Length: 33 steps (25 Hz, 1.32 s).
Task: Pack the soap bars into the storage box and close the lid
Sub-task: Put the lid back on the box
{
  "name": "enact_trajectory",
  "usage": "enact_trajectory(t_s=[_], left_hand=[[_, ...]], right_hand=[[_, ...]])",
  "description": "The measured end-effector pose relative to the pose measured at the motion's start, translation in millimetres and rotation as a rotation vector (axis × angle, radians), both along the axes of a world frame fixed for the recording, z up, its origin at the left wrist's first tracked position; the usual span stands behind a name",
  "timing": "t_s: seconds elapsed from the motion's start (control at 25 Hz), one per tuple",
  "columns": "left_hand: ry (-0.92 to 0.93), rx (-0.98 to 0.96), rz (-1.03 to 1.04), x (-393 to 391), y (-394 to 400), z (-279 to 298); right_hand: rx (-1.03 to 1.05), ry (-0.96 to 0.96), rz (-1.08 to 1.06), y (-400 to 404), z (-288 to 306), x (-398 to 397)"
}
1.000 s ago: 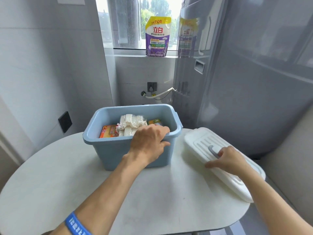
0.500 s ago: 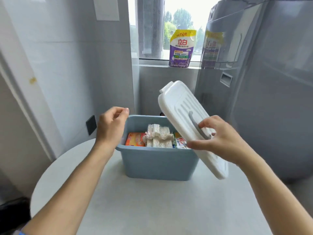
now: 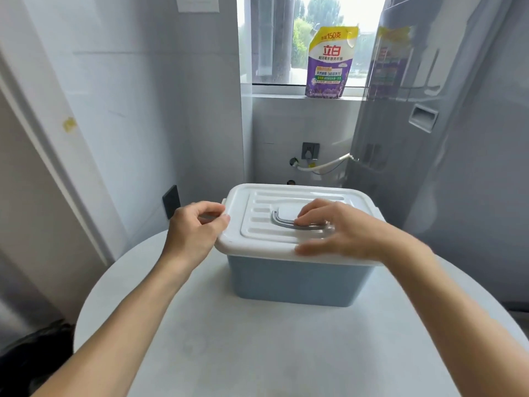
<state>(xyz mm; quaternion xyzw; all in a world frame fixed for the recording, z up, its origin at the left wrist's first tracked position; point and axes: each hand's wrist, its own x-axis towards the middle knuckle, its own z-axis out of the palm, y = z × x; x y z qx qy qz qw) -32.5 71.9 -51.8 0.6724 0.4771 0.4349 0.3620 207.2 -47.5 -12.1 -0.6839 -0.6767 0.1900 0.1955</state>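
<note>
On top of the white ribbed plastic lid (image 3: 289, 224), your right hand (image 3: 340, 230) lies with its fingers (image 3: 310, 214) curled over the grey handle (image 3: 289, 223) at the middle, while the thumb lies flat on the front edge. At the left edge of this lid, your left hand (image 3: 194, 233) has its fingers (image 3: 210, 209) bent and pinching the rim, with the thumb touching the corner. This lid sits level on the pale blue plastic storage box (image 3: 294, 285) and covers it fully, so the soap bars are hidden from view. This box stands on the round light grey worktop (image 3: 257, 353), toward its far side. Behind it, on the window sill, a purple and yellow detergent pouch (image 3: 329, 63) stands upright beside the tall grey appliance (image 3: 429, 124).
</note>
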Motion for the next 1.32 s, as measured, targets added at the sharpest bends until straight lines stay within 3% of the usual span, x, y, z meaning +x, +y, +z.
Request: enact_trajectory(t_s=[0.08, 0.12, 0.2, 0.28, 0.32, 0.4, 0.44, 0.48, 0.64, 0.72, 0.88, 1.12, 1.24, 1.32], left_hand=[[-0.018, 0.022, 0.032, 3, -4, -2], [-0.034, 0.028, 0.038, 5, -6, -3], [-0.072, 0.021, 0.054, 7, -6, -4], [-0.103, -0.011, 0.071, 8, -5, -6], [-0.122, -0.021, 0.075, 8, -4, -7], [-0.195, -0.064, 0.091, 8, -6, -10], [-0.252, -0.102, 0.098, 9, -8, -12], [-0.310, -0.158, 0.102, 10, -10, -13], [-0.391, -0.614, 0.060, 13, -21, -14], [-0.393, -0.725, -0.009, 13, -25, -13], [-0.377, -0.686, -0.018, 12, -23, -14], [-0.389, -0.682, 0.005, 14, -24, -13], [-0.445, -0.653, 0.036, 15, -23, -13], [-0.510, -0.505, 0.133, 18, -23, -14]], right_hand=[[0.008, 0.114, 0.032, 0, -4, 6], [0.130, 0.101, -0.026, -3, -10, 9], [0.439, -0.075, -0.296, -9, -21, 18], [0.416, -0.064, -0.683, -24, -30, 39], [0.278, 0.130, -0.824, -33, -33, 47], [-0.039, 0.728, -0.929, -46, -41, 54], [-0.157, 0.939, -0.900, -49, -44, 52], [-0.193, 1.010, -0.883, -50, -48, 51], [-0.056, 0.981, -0.926, -45, -49, 51], [0.032, 0.981, -0.953, -41, -50, 54], [0.341, 0.728, -0.983, -35, -53, 52], [0.370, 0.251, -0.949, -39, -41, 45], [0.383, 0.215, -0.943, -40, -40, 44], [0.387, 0.241, -0.938, -41, -41, 45]])
